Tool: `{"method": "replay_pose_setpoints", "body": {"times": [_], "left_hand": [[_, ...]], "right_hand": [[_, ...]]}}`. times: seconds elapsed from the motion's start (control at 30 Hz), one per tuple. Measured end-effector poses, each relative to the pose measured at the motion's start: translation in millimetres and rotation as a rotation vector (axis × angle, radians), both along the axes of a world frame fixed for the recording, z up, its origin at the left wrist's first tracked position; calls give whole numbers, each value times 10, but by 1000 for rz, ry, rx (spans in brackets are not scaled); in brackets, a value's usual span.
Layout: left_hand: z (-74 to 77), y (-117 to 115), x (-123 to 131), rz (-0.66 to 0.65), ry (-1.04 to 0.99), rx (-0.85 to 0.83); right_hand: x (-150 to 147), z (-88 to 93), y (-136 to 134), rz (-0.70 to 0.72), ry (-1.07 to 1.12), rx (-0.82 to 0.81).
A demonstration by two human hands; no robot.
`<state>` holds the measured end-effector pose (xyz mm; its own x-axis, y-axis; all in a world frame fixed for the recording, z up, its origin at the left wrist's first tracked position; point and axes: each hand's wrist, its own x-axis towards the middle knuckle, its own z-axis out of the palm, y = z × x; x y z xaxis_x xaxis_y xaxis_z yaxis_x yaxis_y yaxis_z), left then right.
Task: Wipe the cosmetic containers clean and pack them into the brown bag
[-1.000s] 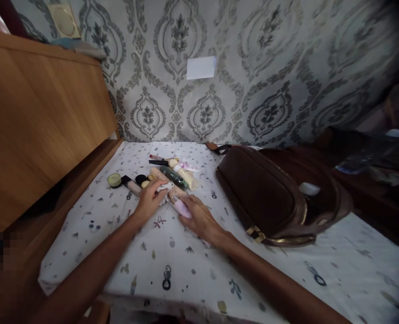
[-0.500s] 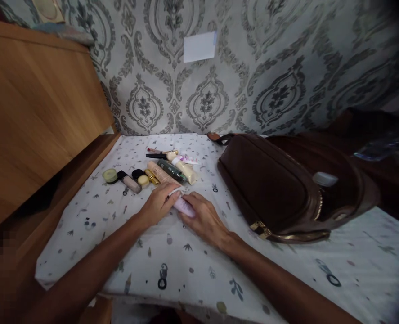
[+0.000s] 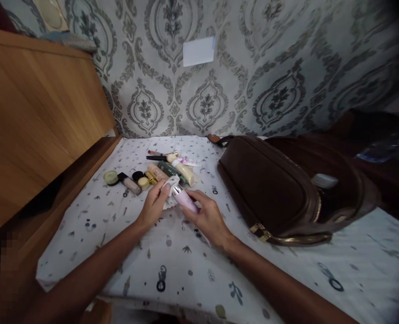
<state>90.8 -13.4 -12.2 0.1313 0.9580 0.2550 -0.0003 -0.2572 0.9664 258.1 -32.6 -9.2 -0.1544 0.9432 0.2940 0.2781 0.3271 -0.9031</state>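
Observation:
My right hand point(image 3: 208, 217) grips a pale pink tube point(image 3: 186, 200) and holds it just above the patterned white cloth point(image 3: 172, 265). My left hand point(image 3: 154, 203) pinches a small white wipe point(image 3: 170, 188) against the tube's top end. Just beyond my hands lies a cluster of cosmetics point(image 3: 167, 168): tubes, a green bottle, a gold lipstick and small round pots.
A brown leather bag point(image 3: 273, 189) lies open to the right, a white cap point(image 3: 324, 181) showing inside it. A wooden cabinet point(image 3: 37, 117) stands on the left. Patterned wallpaper with a white card point(image 3: 198, 51) rises behind the table.
My hands have lifted the pink tube off the cloth. The white wipe now sits at the tube's top end, where before my left hand lay flat over it.

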Motion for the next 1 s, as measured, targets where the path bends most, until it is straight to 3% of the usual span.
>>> {"method": "replay_pose_setpoints", "body": {"times": [0.13, 0.3, 0.53, 0.73, 0.87, 1.0], "left_hand": [[23, -31, 32, 102, 100, 111], [-25, 24, 10, 200, 320, 368], [23, -77, 53, 12, 504, 526], [40, -209, 109, -112, 581, 633], [77, -301, 102, -223, 575, 600], [119, -314, 60, -346, 483, 307]], "right_hand": [[-32, 51, -24, 79, 355, -354], [-93, 86, -64, 133, 711, -562], [-148, 0, 2, 134, 1067, -604], [-89, -74, 67, 143, 1198, -676], [14, -33, 138, 82, 1270, -704], [129, 58, 216, 16, 1355, -613]]}}
